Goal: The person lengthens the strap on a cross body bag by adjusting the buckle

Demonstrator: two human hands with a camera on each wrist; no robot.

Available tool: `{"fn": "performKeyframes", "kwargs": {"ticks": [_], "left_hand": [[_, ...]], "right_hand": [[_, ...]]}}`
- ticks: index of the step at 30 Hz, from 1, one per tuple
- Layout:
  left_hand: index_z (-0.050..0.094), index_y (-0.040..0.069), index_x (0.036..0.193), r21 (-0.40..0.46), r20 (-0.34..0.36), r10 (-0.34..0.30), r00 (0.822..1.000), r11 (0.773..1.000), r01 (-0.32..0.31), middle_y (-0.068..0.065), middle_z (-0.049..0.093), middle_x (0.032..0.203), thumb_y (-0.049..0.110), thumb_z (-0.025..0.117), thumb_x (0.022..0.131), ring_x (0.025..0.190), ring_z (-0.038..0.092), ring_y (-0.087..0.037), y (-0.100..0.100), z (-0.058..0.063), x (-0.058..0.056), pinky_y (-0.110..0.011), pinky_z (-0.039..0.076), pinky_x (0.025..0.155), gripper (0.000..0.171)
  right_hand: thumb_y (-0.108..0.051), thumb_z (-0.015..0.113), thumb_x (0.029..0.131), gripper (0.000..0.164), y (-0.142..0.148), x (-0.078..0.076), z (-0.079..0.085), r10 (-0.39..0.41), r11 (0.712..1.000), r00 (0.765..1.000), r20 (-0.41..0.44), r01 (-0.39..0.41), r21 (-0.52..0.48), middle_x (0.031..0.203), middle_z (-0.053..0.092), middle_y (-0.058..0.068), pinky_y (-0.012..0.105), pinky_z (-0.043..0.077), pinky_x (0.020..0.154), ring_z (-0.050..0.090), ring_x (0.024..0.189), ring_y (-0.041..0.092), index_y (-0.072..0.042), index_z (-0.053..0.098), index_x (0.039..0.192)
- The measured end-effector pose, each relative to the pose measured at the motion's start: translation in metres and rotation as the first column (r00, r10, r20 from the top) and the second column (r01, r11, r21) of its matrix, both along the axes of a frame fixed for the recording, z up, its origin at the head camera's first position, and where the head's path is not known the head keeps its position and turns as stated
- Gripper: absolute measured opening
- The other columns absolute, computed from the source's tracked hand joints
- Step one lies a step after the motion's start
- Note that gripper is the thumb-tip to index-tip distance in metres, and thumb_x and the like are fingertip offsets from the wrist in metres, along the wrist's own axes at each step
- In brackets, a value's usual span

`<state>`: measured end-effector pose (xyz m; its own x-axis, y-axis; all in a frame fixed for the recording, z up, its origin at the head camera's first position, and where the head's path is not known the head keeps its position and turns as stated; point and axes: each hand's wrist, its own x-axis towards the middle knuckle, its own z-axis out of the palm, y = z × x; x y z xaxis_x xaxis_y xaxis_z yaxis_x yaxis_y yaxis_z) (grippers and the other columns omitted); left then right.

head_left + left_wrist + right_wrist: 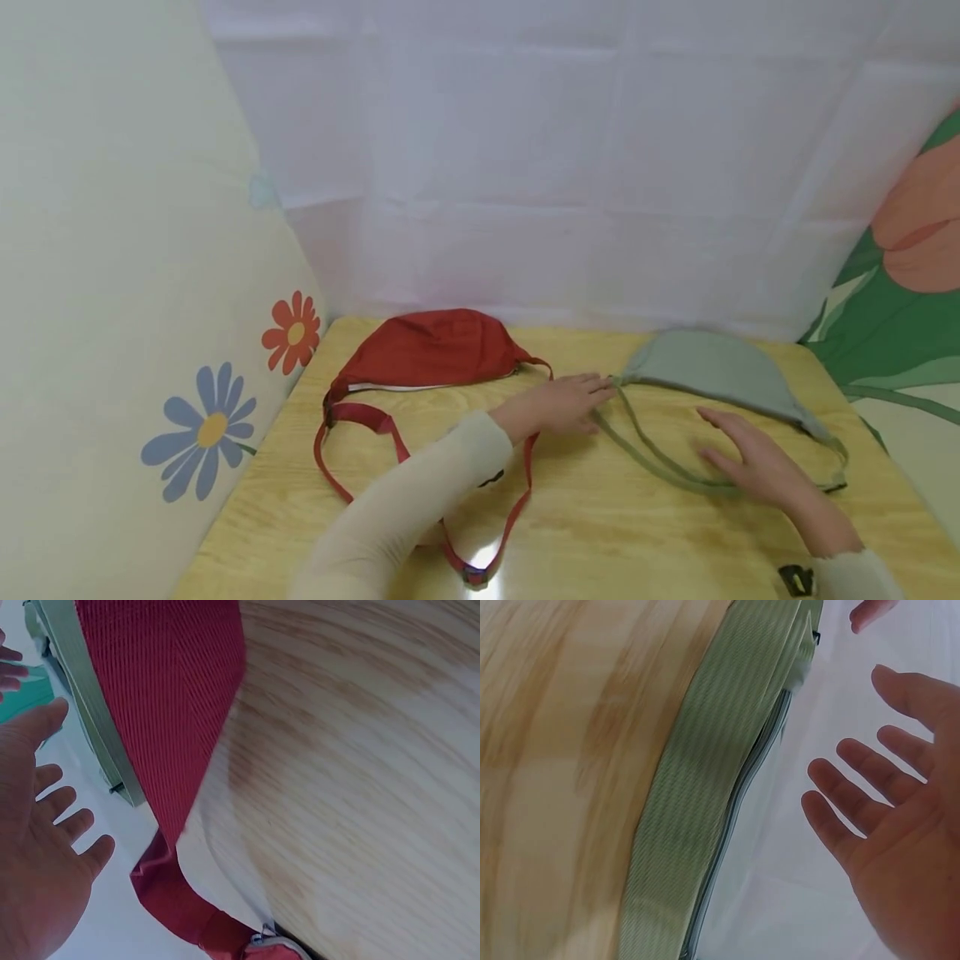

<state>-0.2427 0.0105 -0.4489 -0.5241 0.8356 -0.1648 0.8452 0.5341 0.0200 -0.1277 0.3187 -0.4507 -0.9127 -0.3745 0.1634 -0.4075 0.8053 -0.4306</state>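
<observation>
A grey-green waist bag lies at the table's back right, its green strap looping toward the front. My left hand reaches across to the strap's left end, fingers straight and overlapping it in the head view; in its wrist view the left hand has spread fingers with nothing between them. Over the strap's right part hovers my right hand, palm inward, fingers extended and holding nothing. A red waist bag lies at the back left. Its red strap passes beneath my left forearm.
The wooden table meets a white cloth hung behind it. A buckle on the red strap lies near the front edge. Walls with painted flowers stand on both sides.
</observation>
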Motion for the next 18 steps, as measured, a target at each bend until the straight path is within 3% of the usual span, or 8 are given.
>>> {"fn": "performKeyframes", "kwargs": {"ticks": [7,14,18], "left_hand": [[0.031,0.015,0.159,-0.003,-0.026,-0.038,0.999,0.999,0.038,-0.005,0.026,0.166,0.043,0.058,0.102,0.154,0.022,-0.023,0.015,-0.013,0.007,-0.033,0.025,0.122,0.069],[0.025,0.018,0.162,-0.061,-0.065,-0.07,0.995,0.996,0.066,-0.001,0.02,0.168,0.048,0.053,0.103,0.154,0.019,-0.019,0.027,-0.018,0.009,-0.033,0.022,0.123,0.071],[0.021,0.019,0.163,-0.084,-0.063,-0.085,0.994,0.993,0.079,0.0,0.016,0.169,0.049,0.052,0.103,0.155,0.016,-0.02,0.034,-0.016,0.01,-0.034,0.021,0.123,0.074]], "right_hand": [[-0.014,0.073,0.094,0.056,0.014,0.005,-0.009,0.009,1.0,0.996,-0.091,-0.007,0.013,0.135,0.058,0.028,0.06,0.049,0.089,0.058,0.117,0.047,0.008,0.05,0.14],[-0.014,0.073,0.094,0.057,0.026,0.001,-0.011,-0.014,1.0,0.994,-0.107,0.015,0.005,0.135,0.058,0.028,0.06,0.047,0.09,0.056,0.118,0.047,0.007,0.05,0.141],[-0.014,0.075,0.092,0.056,0.031,0.0,-0.012,-0.026,0.999,0.988,-0.154,0.029,0.02,0.133,0.061,0.026,0.046,0.049,0.09,0.058,0.116,0.045,0.008,0.053,0.138]]}}
